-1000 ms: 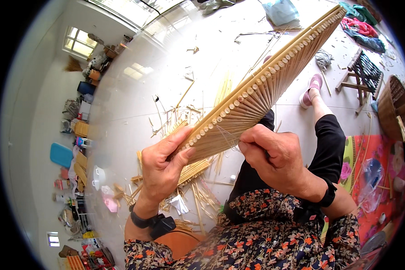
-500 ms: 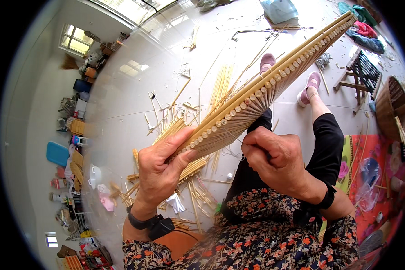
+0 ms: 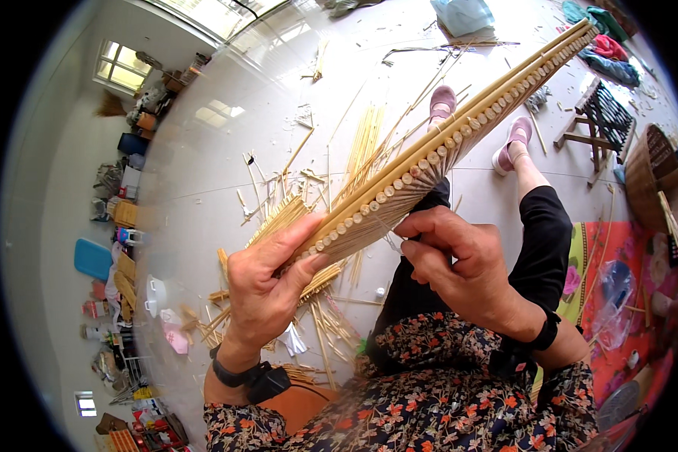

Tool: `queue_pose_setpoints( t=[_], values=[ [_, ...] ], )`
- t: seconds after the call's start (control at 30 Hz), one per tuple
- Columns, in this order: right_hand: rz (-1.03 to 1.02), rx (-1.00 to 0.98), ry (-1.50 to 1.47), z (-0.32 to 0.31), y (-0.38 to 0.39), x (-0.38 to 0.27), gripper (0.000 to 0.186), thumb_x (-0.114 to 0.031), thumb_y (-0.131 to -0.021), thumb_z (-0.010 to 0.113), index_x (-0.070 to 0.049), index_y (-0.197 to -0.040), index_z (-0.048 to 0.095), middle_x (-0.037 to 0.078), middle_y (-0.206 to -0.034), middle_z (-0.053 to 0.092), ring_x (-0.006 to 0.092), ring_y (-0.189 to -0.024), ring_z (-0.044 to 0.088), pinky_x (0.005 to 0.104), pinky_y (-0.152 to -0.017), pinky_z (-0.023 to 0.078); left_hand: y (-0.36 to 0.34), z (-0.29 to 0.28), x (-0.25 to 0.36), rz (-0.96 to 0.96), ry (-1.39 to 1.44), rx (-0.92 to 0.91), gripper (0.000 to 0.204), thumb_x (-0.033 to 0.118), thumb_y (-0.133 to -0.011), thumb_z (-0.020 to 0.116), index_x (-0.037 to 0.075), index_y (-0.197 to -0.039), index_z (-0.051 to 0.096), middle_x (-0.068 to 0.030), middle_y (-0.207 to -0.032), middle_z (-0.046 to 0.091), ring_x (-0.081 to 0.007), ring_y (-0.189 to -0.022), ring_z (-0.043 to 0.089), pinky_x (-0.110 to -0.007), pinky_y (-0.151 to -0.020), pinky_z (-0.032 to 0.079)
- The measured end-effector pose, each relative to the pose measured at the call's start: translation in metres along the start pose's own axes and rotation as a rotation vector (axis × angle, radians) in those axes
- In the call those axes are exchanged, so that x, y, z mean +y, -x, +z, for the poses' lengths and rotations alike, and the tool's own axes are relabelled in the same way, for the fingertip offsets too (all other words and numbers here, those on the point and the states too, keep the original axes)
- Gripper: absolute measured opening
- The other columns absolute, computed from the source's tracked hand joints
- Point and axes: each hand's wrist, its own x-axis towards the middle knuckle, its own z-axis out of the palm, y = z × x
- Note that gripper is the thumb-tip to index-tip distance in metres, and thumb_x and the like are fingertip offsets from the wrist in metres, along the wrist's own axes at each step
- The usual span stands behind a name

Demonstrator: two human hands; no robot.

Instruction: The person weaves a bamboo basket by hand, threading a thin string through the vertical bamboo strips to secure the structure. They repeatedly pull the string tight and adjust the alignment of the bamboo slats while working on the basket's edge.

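Left hand (image 3: 267,282) clamps the near end of the long pale panel of bamboo rods pegged side by side (image 3: 437,154), held slanting above the lap. Right hand (image 3: 459,260) pinches its underside. Pegs line its whole length, apparently near finished; loose bamboo splints (image 3: 320,316) litter the floor.

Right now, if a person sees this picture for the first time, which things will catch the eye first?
First comes the long bamboo panel, a row of thin rods held between two strips, running from the centre up to the upper right. The left hand grips its near end, and the right hand touches its lower edge at the centre. Behind them, loose bamboo sticks lie scattered on the shiny white floor.
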Motion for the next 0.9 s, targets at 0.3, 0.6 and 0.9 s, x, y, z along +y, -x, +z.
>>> queue_pose_setpoints(
  t=[0.3,0.6,0.9],
  values=[
    [-0.115,0.008,0.062,-0.010,0.016,-0.015,0.005,0.003,-0.100,0.072,0.001,-0.103,0.074,0.006,-0.084,0.074,0.0138,-0.065,0.073,0.0263,-0.058,0.055,0.002,0.000,0.000,-0.026,0.020,0.004,0.045,0.001,-0.096,0.084,-0.003,-0.140,0.074,-0.0190,-0.117,0.083,-0.0187,-0.104,0.079,-0.031,-0.090,0.062],
    [-0.132,0.085,0.049,0.002,0.006,-0.008,0.011,0.005,-0.094,0.076,-0.003,-0.100,0.070,0.010,-0.081,0.070,0.0248,-0.063,0.071,0.0333,-0.058,0.053,0.003,0.001,0.003,0.005,0.003,-0.022,0.044,0.000,-0.096,0.083,-0.004,-0.139,0.074,-0.0200,-0.118,0.083,-0.0202,-0.105,0.080,-0.031,-0.092,0.062],
    [-0.108,0.055,0.054,-0.001,0.005,-0.011,0.012,0.005,-0.093,0.076,-0.004,-0.099,0.071,0.013,-0.079,0.069,0.0260,-0.062,0.070,0.0335,-0.058,0.053,0.004,0.001,0.005,0.011,-0.002,-0.037,0.044,0.001,-0.097,0.083,-0.004,-0.140,0.074,-0.0204,-0.119,0.083,-0.0207,-0.105,0.080,-0.031,-0.092,0.062]
  ],
)
